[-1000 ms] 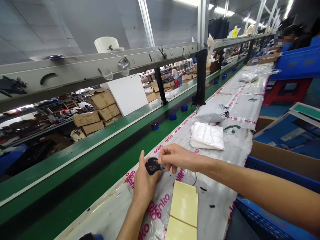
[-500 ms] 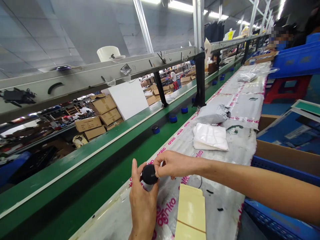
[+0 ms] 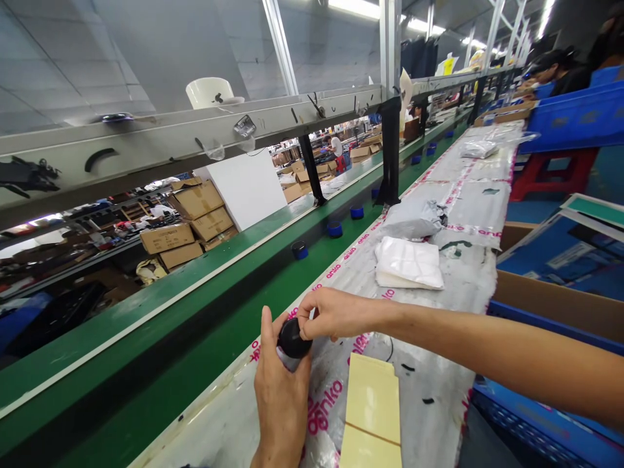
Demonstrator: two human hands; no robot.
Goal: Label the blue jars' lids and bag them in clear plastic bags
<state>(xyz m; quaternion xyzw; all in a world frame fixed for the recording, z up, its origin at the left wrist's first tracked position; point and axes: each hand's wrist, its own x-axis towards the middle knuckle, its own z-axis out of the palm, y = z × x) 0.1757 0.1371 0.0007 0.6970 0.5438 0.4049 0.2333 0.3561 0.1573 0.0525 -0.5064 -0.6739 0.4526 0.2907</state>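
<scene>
A small round object with a black top (image 3: 292,339) and a paler side sits tilted in my left hand (image 3: 281,403), its fingers and thumb wrapped round it. My right hand (image 3: 336,313) reaches in from the right, thumb and forefinger pinched against the upper right of the black top. Whatever lies between those fingertips is too small to make out. Just below the hands, a stack of pale yellow cards (image 3: 373,396) with a brown band across it rests on the plastic-covered bench (image 3: 424,338).
Several blue round pieces, such as a black-topped one (image 3: 299,249), sit on the green conveyor (image 3: 229,312) to the left. Farther along the bench are folded white bags (image 3: 408,263) and a grey plastic bag (image 3: 414,219). Blue crates (image 3: 575,117) and a person (image 3: 565,71) are at right.
The round object has tipped in my left hand, so its paler side now shows below the black top. My right fingertips have shifted slightly up along it.
</scene>
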